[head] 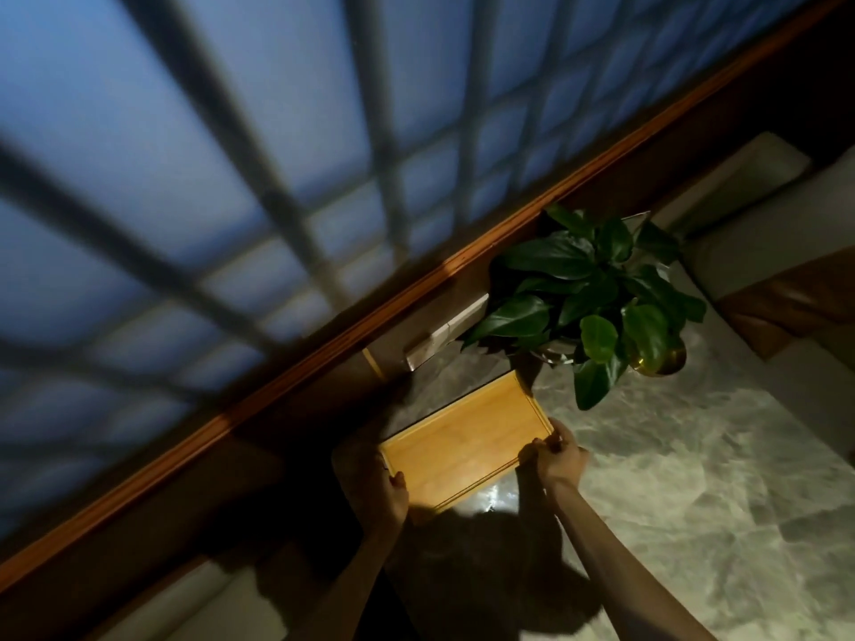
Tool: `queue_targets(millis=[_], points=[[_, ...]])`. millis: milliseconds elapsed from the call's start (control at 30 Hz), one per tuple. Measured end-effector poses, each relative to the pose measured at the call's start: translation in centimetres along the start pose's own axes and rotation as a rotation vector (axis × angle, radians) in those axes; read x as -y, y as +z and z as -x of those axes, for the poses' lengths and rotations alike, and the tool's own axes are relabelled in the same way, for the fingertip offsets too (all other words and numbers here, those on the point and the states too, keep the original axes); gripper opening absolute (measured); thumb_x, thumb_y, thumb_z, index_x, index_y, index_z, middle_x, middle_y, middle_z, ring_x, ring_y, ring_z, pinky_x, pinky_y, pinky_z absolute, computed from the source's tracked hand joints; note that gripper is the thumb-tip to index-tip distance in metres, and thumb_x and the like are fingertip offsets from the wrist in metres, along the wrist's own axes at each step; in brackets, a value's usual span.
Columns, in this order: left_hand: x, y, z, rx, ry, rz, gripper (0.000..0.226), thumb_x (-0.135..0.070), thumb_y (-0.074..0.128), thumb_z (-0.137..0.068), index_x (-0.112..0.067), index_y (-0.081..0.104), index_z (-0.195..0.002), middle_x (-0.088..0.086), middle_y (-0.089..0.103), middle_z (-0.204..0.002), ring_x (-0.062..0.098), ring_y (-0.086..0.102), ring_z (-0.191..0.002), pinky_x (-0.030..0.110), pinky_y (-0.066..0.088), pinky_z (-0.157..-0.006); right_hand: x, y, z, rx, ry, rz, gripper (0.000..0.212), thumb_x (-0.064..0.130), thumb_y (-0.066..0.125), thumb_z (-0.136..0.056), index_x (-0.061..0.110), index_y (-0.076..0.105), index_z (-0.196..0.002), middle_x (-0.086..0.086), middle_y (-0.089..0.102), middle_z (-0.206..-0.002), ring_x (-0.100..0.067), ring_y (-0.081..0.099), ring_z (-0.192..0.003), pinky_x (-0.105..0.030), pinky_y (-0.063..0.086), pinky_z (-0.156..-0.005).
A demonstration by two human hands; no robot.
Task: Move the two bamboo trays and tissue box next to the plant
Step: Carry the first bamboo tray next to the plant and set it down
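A bamboo tray [462,444] is held between both hands over the marble tabletop [671,455], its far corner close to the green plant [597,289]. My left hand [386,497] grips the tray's near-left end and my right hand [557,458] grips its right end. The plant stands in a glass vase [661,358] by the wall. A pale box-shaped thing [444,333], perhaps the tissue box, lies against the wall left of the plant. No second tray can be made out; a thin bamboo-coloured strip [374,363] shows near the wall.
A wooden sill [324,349] runs diagonally under a barred, frosted window [277,155]. Pale sofa cushions [763,233] sit right of the table, another cushion [185,603] at the lower left. The scene is dim and the view is tilted.
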State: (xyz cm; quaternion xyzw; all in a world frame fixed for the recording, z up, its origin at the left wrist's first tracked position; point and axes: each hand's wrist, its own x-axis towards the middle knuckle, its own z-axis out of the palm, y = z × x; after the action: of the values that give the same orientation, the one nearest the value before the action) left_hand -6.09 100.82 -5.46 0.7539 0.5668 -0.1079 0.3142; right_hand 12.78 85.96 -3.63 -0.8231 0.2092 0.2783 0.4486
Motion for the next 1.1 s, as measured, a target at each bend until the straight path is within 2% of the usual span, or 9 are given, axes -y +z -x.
queue_targets(millis=[133,233,333,567,700,767,933,1033,1100], points=[[-0.3,0.2,-0.1,0.041,-0.153,0.196,0.052,-0.028,0.057,-0.097,0.003,0.050,-0.139,0.023,0.060,-0.134,0.034,0.058,-0.125,0.044,0.044,-0.107,0.7,-0.1,0.8,-0.039,0.150,-0.313,0.041,0.008,0.047,-0.101,-0.001,0.042,-0.140,-0.022,0.055,-0.122,-0.038,0.057,-0.117,-0.041,0.048,-0.098],[-1.2,-0.2,-0.7,0.085,-0.190,0.286,0.049,-0.023,0.052,-0.100,0.004,0.046,-0.141,0.026,0.056,-0.137,0.037,0.055,-0.126,0.045,0.044,-0.107,1.8,0.0,0.3,0.046,0.261,-0.467,0.035,0.010,0.042,-0.101,-0.006,0.050,-0.132,-0.025,0.058,-0.114,-0.045,0.056,-0.120,-0.047,0.050,-0.096],[-2.4,-0.7,-1.7,0.057,-0.168,0.355,0.047,-0.016,0.051,-0.100,0.005,0.044,-0.142,0.025,0.050,-0.143,0.037,0.049,-0.132,0.043,0.039,-0.112,3.2,0.2,-1.0,0.152,0.272,-0.510,0.027,0.013,0.041,-0.101,-0.001,0.058,-0.116,-0.024,0.058,-0.114,-0.035,0.056,-0.107,-0.046,0.049,-0.095],[-5.0,-2.4,-4.2,0.031,-0.114,0.390,0.046,-0.009,0.053,-0.097,0.005,0.046,-0.140,0.023,0.052,-0.140,0.035,0.052,-0.128,0.042,0.039,-0.105,6.1,1.6,-3.3,0.326,0.243,-0.579,0.044,0.021,0.042,-0.103,0.007,0.045,-0.145,-0.021,0.052,-0.142,-0.037,0.051,-0.131,-0.045,0.041,-0.110],[-5.2,-2.4,-5.5,0.104,-0.118,0.462,0.045,-0.011,0.050,-0.098,0.000,0.044,-0.142,0.022,0.050,-0.143,0.036,0.051,-0.128,0.046,0.041,-0.109,7.2,2.2,-3.4,0.384,0.189,-0.512,0.034,0.024,0.042,-0.102,0.006,0.055,-0.128,-0.015,0.060,-0.112,-0.024,0.057,-0.093,-0.040,0.046,-0.091],[-4.8,-2.6,-5.8,0.130,-0.117,0.440,0.043,-0.016,0.049,-0.099,-0.004,0.047,-0.140,0.018,0.053,-0.142,0.033,0.053,-0.128,0.046,0.040,-0.109,7.0,2.8,-3.5,0.371,0.200,-0.500,0.027,0.022,0.041,-0.103,0.008,0.056,-0.120,-0.012,0.060,-0.107,-0.027,0.056,-0.101,-0.041,0.047,-0.095],[-3.2,-3.3,-5.3,0.240,-0.040,0.452,0.046,-0.013,0.056,-0.092,-0.013,0.051,-0.138,0.010,0.061,-0.134,0.028,0.059,-0.123,0.027,0.046,-0.087,5.6,3.2,-3.5,0.424,0.170,-0.457,0.043,0.026,0.040,-0.103,0.008,0.051,-0.140,-0.015,0.059,-0.136,-0.032,0.051,-0.131,-0.045,0.038,-0.113],[-2.8,-3.3,-4.8,0.186,0.061,0.270,0.065,-0.008,0.061,-0.092,-0.012,0.034,-0.151,0.010,0.043,-0.153,0.026,0.042,-0.140,0.031,0.031,-0.114,3.5,3.2,-2.8,0.406,-0.018,-0.138,0.048,0.026,0.048,-0.101,0.011,0.043,-0.147,-0.014,0.043,-0.153,-0.032,0.039,-0.142,-0.047,0.027,-0.120],[-2.1,-2.9,-3.9,0.130,0.131,0.168,0.073,-0.008,0.061,-0.091,-0.015,0.025,-0.155,0.006,0.030,-0.160,0.024,0.032,-0.146,0.024,0.021,-0.115,1.2,3.3,-1.8,0.414,-0.192,0.165,0.057,0.028,0.049,-0.101,0.017,0.030,-0.154,-0.008,0.024,-0.163,-0.029,0.019,-0.151,-0.049,0.015,-0.124]])
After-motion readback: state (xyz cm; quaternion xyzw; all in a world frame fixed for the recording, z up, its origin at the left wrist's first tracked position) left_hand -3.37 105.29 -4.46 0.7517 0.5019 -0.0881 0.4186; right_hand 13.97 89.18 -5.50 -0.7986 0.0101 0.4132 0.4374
